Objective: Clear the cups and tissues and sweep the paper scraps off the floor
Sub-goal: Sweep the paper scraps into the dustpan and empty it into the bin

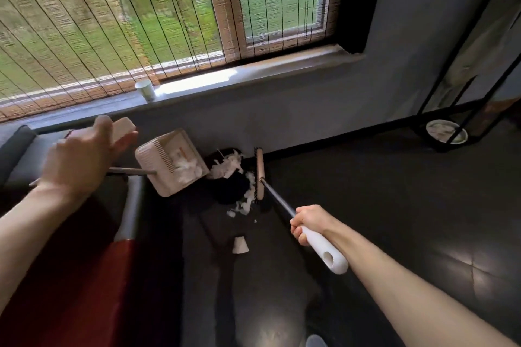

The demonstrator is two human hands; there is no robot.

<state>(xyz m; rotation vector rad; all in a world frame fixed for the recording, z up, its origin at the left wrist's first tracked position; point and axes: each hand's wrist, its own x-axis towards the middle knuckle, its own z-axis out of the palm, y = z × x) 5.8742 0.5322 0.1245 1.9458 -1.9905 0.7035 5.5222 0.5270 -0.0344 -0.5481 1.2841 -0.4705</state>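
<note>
Right grip point(306, 224) is closed around the white handle point(324, 251) of the broom, fingers wrapped just where the metal shaft begins. The shaft is angled down and away to the broom head point(260, 172), which is set on the dark floor point(394, 205) near the wall.

A small white cup point(240, 246) is seen lying on its side on the floor, between the right grip and the red seat point(84, 290) at lower left.

Paper scraps point(244, 203) are scattered on the floor just left of the broom head, touching its bristles. More white paper point(225, 166) is piled on a black bin point(234, 186) beside them.

The dustpan point(163, 160) is tilted just left of the bin, with crumpled tissues point(187, 169) held inside. Its grey shaft point(132, 170) is run leftward under the left grip point(81, 155).

Left grip is curled on a blurred white object point(124, 127), pinched between thumb and fingers; what it is cannot be told. Whether the shaft is also held cannot be told.

Further back, a second cup point(145, 89) is stood upright on the windowsill point(253, 70), just in front of the bamboo blind point(84, 22).
</note>
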